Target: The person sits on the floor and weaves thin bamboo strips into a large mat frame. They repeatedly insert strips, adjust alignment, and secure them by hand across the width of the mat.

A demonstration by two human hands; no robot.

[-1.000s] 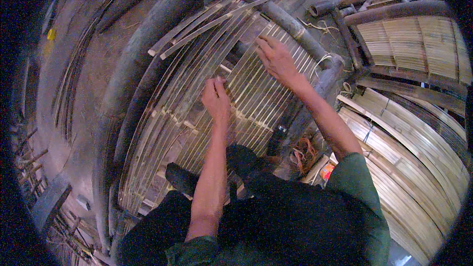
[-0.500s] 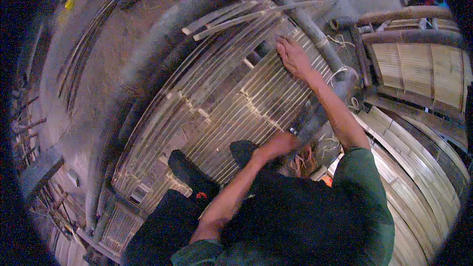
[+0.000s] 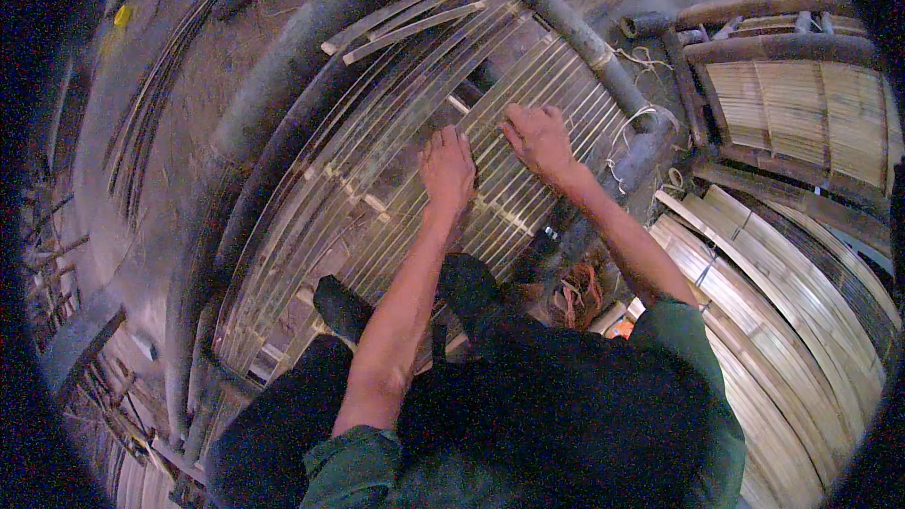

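Note:
A long panel of thin bamboo slats (image 3: pixel 566 85), tied with cross strips, lies in a frame of thick bamboo poles (image 3: pixel 575 33). My left hand (image 3: pixel 447 170) is over the middle of the panel, fingers bent down and pressed together at a bamboo slat by the gap. To its right, my right hand (image 3: pixel 539 139) is closed too, its fingers curled down at a slat farther along. The fingertips of both hands are partly hidden. Several loose bamboo strips (image 3: pixel 424 33) lie at an angle across the far end.
My dark shoes (image 3: pixel 341 309) rest on the panel. Finished curved slat panels (image 3: pixel 792 292) are stacked at right, below a bamboo frame with a slatted back (image 3: pixel 801 123). Reddish cord (image 3: pixel 577 292) lies by my right side. Pale ties (image 3: pixel 646 61) hang from the pole corner. Thin rods lie on the floor at left.
My left hand has moved from near my knees up and forward onto the middle of the panel. My right hand has drawn back from the far end, nearer the left.

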